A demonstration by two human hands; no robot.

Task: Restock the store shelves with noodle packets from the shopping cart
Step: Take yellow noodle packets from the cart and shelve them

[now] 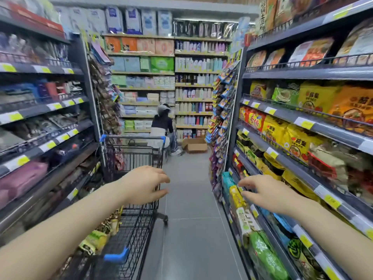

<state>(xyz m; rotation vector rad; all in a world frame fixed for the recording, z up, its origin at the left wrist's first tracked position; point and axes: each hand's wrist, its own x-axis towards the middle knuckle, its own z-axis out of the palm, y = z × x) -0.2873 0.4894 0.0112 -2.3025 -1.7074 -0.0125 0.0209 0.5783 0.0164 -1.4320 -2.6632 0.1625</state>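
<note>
I see left hand fingers loosely spread, empty, above shopping cart | right hand fingers spread beside shelf noodle packets | cart noodle packets below left forearm

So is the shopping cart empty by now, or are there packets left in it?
Not empty: the shopping cart holds noodle packets piled at its near left side.

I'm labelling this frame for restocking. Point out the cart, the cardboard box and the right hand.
cart (133, 156): head view, front wire wall.
cardboard box (195, 146): head view, its front side.
right hand (266, 194): head view, back of the hand.
</note>
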